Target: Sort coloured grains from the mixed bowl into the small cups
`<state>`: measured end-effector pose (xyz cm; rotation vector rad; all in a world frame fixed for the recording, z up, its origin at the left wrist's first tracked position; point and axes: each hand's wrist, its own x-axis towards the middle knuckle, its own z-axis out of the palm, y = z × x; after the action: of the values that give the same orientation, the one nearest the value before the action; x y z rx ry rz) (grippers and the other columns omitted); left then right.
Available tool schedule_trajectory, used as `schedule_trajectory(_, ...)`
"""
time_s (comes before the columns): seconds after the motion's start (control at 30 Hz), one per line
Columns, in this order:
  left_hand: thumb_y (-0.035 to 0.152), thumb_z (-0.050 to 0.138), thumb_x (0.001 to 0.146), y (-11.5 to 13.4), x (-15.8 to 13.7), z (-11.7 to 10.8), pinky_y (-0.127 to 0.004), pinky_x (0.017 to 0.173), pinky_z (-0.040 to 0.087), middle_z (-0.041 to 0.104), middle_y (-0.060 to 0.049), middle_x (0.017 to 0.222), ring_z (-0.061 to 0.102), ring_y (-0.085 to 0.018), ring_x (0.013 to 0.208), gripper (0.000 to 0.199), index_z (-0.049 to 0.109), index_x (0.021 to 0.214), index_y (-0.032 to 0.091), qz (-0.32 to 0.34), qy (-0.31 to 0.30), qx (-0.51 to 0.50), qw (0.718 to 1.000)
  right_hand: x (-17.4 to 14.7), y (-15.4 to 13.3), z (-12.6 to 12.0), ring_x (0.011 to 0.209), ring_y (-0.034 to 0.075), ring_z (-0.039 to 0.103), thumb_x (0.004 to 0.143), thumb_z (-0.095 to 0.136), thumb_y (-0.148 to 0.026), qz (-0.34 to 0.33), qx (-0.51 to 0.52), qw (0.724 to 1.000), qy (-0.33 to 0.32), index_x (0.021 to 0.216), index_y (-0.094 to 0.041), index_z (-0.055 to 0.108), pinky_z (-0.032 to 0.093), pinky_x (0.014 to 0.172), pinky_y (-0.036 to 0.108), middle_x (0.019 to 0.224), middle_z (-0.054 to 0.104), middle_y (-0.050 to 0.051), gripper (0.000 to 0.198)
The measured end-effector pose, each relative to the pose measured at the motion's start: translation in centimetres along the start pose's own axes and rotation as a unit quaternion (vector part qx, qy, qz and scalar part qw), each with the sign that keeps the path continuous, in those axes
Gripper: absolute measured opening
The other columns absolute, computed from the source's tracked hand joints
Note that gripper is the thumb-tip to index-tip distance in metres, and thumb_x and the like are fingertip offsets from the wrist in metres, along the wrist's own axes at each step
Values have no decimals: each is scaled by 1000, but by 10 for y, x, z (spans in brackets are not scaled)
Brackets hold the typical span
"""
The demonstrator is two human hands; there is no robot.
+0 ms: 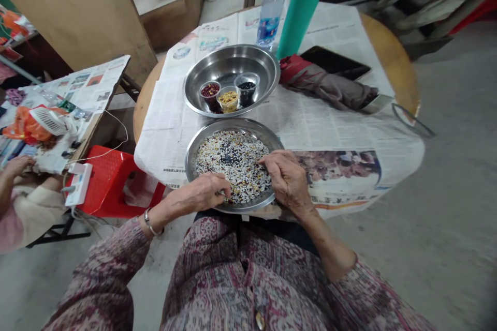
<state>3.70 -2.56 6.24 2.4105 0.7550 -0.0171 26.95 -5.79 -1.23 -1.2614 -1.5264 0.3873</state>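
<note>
A shallow steel basin (189, 160) holds a spread of mixed grains (233, 152), mostly white with black, yellow and dark red bits. My left hand (212, 190) is over its near left rim, fingers curled together at the grains; whatever they may pinch is hidden. On the right side, my right hand (286, 178) leans over the rim with thumb and forefinger pressed together at the grains. Anything between those fingertips is too small to name. Just beyond sits a second steel basin (233, 56) with three clear cups: red beans (210, 90), yellow kernels (228, 98) and black beans (247, 86).
Newspaper (330, 129) covers the round table. Toward the back stand a water bottle (271, 10) and a tall green bottle (305, 8). A folded umbrella (326, 83) lies beside a dark phone-like slab (336, 63). A red stool (112, 181) and another person's hand (17, 165) are at left.
</note>
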Motion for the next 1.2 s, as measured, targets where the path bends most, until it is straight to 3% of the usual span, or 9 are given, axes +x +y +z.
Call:
schedule_trajectory(0.1, 6, 50, 89, 6, 15, 12, -29, 86, 52, 63, -3, 99, 62, -15, 90, 23, 64, 97, 21, 32, 8, 25, 999, 0, 0, 0, 89, 23, 59, 98, 44, -31, -7, -6, 1000, 0, 82, -24, 68, 48, 85, 41, 81, 70, 5, 30)
schedule_trajectory(0.2, 5, 43, 92, 2, 35, 14, -32, 91, 52, 59, -7, 112, 59, -17, 101, 30, 61, 112, 20, 29, 73, 67, 995, 0, 0, 1, 89, 23, 59, 98, 44, -30, -15, -10, 1000, 7, 81, -24, 69, 48, 84, 40, 80, 70, 5, 31)
schedule_trajectory(0.3, 6, 44, 94, -11, 47, 5, -34, 95, 52, 57, -8, 115, 58, -17, 106, 27, 61, 111, 19, -6, 164, 81, 983, 0, -1, 0, 88, 22, 59, 99, 43, -29, -17, -10, 1000, 7, 81, -24, 69, 48, 85, 39, 80, 70, 4, 32)
schedule_trajectory(0.4, 17, 59, 92, -25, 46, -7, -42, 100, 49, 55, -8, 118, 55, -22, 111, 23, 61, 114, 20, -61, 226, 110, 966, 1, -1, -1, 88, 22, 59, 98, 44, -28, -15, -6, 1000, 5, 82, -24, 69, 48, 84, 39, 80, 70, 4, 31)
schedule_trajectory(0.5, 27, 73, 83, -32, 37, -10, -48, 100, 49, 54, -9, 122, 55, -27, 111, 38, 62, 119, 22, -83, 178, 128, 972, 1, -1, -1, 89, 22, 59, 98, 44, -29, -15, -1, 1000, 4, 82, -23, 69, 48, 84, 38, 81, 70, 4, 30)
schedule_trajectory(0.67, 6, 56, 87, -23, 34, 3, -33, 89, 51, 64, -4, 95, 62, -17, 91, 20, 70, 95, 18, -63, 112, 36, 991, 0, 0, 0, 89, 23, 59, 99, 43, -29, -11, -1, 1000, 5, 83, -23, 70, 48, 85, 39, 81, 70, 5, 31)
schedule_trajectory(0.83, 3, 60, 83, 1, 40, 16, -24, 79, 51, 70, 0, 86, 64, -12, 78, 18, 71, 86, 17, -43, 80, -49, 995, 0, -1, 0, 89, 22, 59, 99, 43, -29, -17, -7, 1000, 3, 83, -23, 70, 48, 84, 38, 80, 69, 5, 32)
schedule_trajectory(1.03, 19, 49, 98, 7, 50, 24, -31, 97, 46, 68, -5, 110, 58, -18, 105, 22, 70, 106, 20, 116, 52, 135, 983, -2, 1, 1, 89, 22, 61, 99, 42, -27, -19, -11, 1000, 7, 86, -23, 71, 49, 85, 39, 81, 71, 5, 33)
schedule_trajectory(1.2, 24, 48, 100, -12, 70, 11, -41, 103, 43, 60, -5, 134, 45, -24, 130, 26, 63, 122, 23, 103, 88, 239, 962, -4, 4, 3, 94, 22, 62, 99, 43, -27, -22, -11, 999, 23, 95, -23, 72, 50, 89, 40, 92, 73, 6, 30)
